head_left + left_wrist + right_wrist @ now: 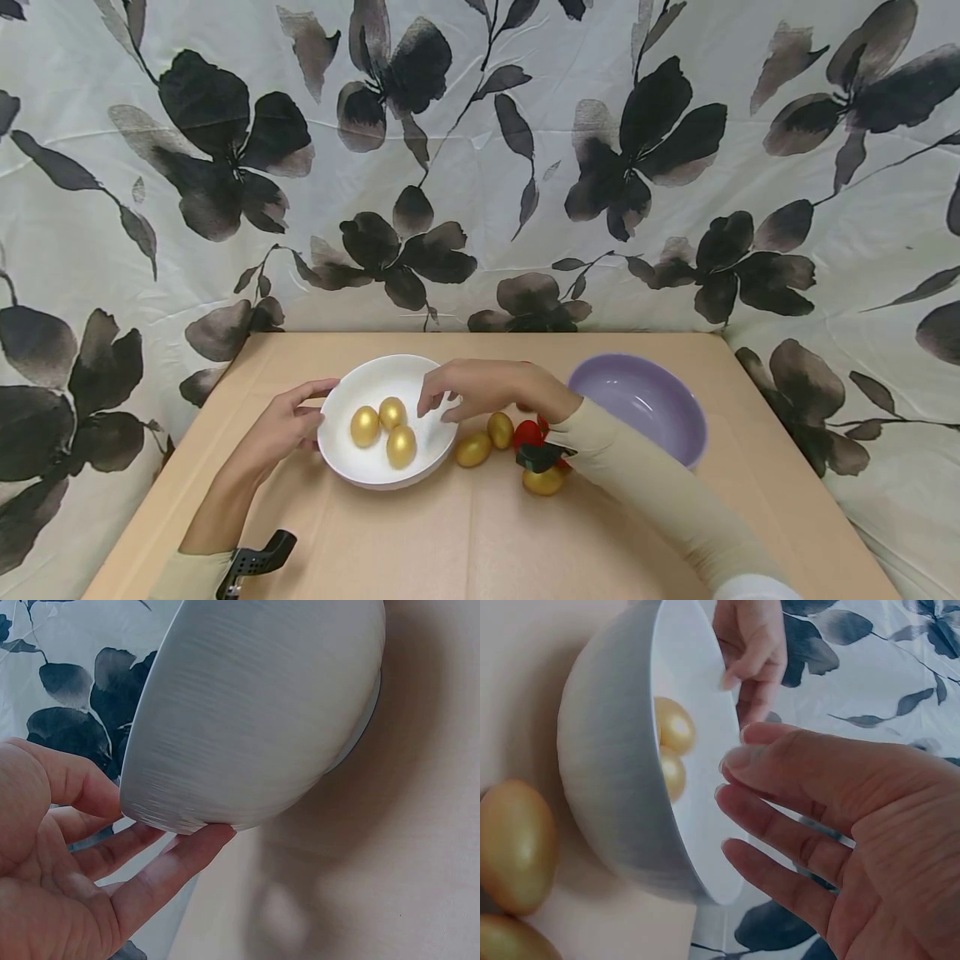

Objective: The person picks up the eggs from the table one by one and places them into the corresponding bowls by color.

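A white bowl (337, 433) stands left of centre on the table, with three gold eggs (364, 427) inside. My left hand (291, 421) lightly grips its left side, thumb and fingertips at the rim and outer wall (255, 712). Over the bowl's right part hovers my right hand (480, 387), its fingers loosely bent with nothing between them. In the right wrist view that hand (817, 817) is apart from the eggs (673, 726) in the bowl. More gold eggs (473, 450) lie on the table just right of the bowl.
Behind the right forearm, a purple bowl (637, 400) stands at the right. Red egg-like things (528, 435) lie under the right wrist, partly hidden, near another gold egg (543, 482). A floral cloth (480, 167) hangs behind the wooden table (375, 542).
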Demonstrator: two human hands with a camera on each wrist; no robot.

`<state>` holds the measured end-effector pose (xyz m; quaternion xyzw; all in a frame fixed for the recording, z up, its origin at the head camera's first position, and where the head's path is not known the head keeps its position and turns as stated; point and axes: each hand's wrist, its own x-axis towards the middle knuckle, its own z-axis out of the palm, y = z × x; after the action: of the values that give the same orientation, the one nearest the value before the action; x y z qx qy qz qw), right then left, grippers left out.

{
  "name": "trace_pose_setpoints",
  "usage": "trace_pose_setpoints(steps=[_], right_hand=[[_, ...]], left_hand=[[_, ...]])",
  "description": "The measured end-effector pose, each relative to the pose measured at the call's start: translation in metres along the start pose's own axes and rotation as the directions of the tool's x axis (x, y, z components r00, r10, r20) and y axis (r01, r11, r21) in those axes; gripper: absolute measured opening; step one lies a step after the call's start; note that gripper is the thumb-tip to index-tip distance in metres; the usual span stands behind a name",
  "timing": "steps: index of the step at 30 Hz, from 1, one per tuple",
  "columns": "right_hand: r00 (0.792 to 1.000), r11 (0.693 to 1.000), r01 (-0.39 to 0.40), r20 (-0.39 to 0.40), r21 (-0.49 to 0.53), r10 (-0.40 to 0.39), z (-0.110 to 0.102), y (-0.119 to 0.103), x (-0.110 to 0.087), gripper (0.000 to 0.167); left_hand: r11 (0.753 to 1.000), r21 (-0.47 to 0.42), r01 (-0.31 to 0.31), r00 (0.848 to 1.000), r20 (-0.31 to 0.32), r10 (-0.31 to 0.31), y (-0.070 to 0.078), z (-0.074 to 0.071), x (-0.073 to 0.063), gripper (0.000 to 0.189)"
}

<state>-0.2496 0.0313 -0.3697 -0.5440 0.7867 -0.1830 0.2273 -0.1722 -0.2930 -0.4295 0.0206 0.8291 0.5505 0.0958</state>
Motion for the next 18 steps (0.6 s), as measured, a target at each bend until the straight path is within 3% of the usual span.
trace_pose_setpoints(steps=[18], right_hand=[[0.998, 0.998, -0.007, -0.064, 0.057, 0.011, -0.004, 0.017, -0.05, 0.026]], left_hand=[[0.999, 0.042, 0.026, 1.0, -0.018, -0.025, 0.0, 0.001, 0.004, 0.058]])
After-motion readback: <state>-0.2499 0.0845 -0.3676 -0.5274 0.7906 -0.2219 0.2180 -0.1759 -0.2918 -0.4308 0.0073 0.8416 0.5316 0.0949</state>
